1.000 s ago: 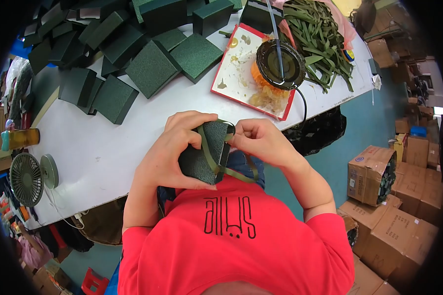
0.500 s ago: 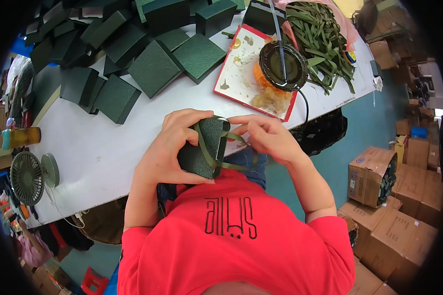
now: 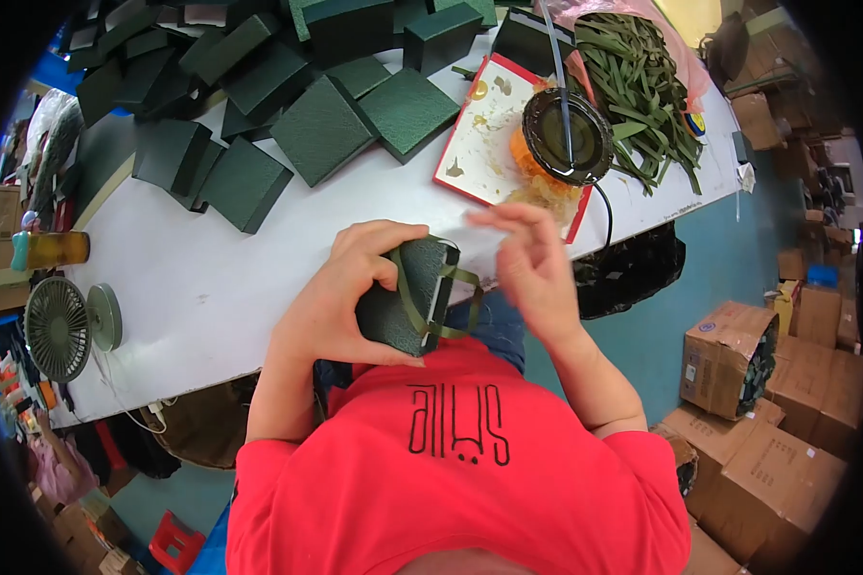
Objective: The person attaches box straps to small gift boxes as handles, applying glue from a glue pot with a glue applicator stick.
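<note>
My left hand (image 3: 340, 292) grips a dark green textured box (image 3: 409, 295) held over the table's near edge, in front of my red shirt. An olive green ribbon (image 3: 414, 303) runs around the box, with a loose loop hanging off its right side. My right hand (image 3: 527, 264) is raised just right of the box, fingers spread and slightly blurred, holding nothing.
A pile of several dark green boxes (image 3: 259, 105) covers the far left of the white table (image 3: 192, 278). A red-edged tray (image 3: 484, 134) carries a round glue pot (image 3: 566, 136) with a brush. Loose green ribbons (image 3: 642, 86) lie at the far right. A small fan (image 3: 62, 329) stands left. Cardboard cartons (image 3: 738, 355) crowd the floor.
My right hand has let go of the ribbon at the box's top and lifted away to the right with fingers spread. The left hand still holds the box.
</note>
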`<state>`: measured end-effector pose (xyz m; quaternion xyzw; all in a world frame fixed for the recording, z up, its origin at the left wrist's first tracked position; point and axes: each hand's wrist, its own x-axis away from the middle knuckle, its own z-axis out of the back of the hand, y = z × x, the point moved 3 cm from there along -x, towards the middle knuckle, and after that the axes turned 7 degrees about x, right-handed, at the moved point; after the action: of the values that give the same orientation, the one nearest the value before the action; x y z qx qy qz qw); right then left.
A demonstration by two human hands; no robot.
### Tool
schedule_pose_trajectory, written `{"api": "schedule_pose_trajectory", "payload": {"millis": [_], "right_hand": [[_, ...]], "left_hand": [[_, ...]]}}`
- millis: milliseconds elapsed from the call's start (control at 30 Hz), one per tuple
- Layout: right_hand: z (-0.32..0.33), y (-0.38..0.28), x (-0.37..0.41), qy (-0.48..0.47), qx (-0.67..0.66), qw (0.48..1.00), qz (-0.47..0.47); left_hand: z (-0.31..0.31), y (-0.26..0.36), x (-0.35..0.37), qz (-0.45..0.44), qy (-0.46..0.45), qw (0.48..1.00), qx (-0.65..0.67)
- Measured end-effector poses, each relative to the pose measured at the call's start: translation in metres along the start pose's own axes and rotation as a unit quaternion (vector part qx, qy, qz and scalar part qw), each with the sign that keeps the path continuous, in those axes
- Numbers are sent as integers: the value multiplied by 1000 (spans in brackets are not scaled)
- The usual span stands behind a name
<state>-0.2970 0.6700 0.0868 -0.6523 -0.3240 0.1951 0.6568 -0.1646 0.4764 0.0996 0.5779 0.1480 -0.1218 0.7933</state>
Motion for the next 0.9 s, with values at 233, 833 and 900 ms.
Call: {"api": "schedule_pose_trajectory", "payload": {"millis": [233,833,900], "right_hand": [[-9,-2,1,74,21,993,86],[221,11,-28,414,384,814,141],[221,8,-40,395,440,791,159]], "left_hand": [[20,12,33,58,49,995,-60],[132,31,172,415,236,656,-585],[129,20,134,334,275,742,-511]]}}
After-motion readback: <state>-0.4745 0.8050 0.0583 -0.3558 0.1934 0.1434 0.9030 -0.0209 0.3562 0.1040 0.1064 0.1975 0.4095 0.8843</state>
